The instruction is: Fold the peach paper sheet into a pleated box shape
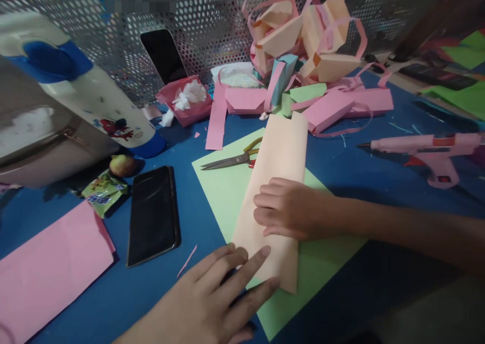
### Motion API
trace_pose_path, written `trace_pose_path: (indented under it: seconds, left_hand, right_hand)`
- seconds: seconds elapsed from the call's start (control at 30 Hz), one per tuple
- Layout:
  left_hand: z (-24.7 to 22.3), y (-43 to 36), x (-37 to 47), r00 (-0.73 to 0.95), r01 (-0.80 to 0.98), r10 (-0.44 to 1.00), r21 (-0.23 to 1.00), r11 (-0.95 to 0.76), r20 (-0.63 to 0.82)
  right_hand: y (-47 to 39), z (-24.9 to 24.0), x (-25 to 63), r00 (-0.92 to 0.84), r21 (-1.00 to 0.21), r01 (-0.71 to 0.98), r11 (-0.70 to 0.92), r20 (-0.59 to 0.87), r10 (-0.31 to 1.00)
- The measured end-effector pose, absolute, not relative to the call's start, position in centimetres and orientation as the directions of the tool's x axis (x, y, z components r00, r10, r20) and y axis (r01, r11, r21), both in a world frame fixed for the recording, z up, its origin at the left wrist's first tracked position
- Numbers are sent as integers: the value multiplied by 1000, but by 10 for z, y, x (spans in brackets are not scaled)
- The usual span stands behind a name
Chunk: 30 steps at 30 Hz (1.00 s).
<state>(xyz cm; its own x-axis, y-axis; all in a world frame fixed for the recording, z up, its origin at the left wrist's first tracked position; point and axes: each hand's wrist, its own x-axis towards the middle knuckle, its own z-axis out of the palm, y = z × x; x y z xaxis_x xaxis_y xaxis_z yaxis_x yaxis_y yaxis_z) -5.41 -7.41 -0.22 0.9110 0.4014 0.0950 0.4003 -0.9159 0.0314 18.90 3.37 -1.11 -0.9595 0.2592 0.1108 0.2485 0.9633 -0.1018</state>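
A folded peach paper strip [278,157] lies lengthwise over a light green paper sheet [212,187]. My left hand [223,288] rests at the strip's near left edge, fingers spread, with fingertips touching the paper. Coming in from the right, my right hand [288,207] presses on the middle of the strip with its fingers curled in. Nothing shows inside that curled hand. Scissors [227,162] with yellow and red handles lie on the green sheet, partly covered by the strip.
A black phone [153,215], a snack wrapper [106,190] and folded pink paper [53,268] are at left. A bottle [102,101] leans behind them. At right lies a pink glue gun [428,147]. Several small paper baskets [280,36] fill the back of the blue table [159,293].
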Motion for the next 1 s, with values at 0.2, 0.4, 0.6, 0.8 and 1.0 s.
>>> trace_pose_path:
  seconds: [0.2,0.4,0.6,0.8,1.0]
  left_hand:
    - [-1,-77,-51,908,410,411,24,-912,87]
    - [1,-79,-51,905,416,416,21,-909,93]
    - [4,-74,-52,918,381,387,78,-921,91]
    - [5,-75,-54,918,389,397,215,-896,-7]
    - [6,-77,-55,918,391,396,240,-889,-26]
  right_hand:
    - [33,-9,189,-961,-93,251,963,95,260]
    - [32,-9,189,-959,-83,257,963,96,265]
    - [32,-10,190,-959,-72,247,966,125,254]
    - [16,1,199,-899,34,105,994,431,81]
    - [-20,6,226,-958,-171,145,975,222,181]
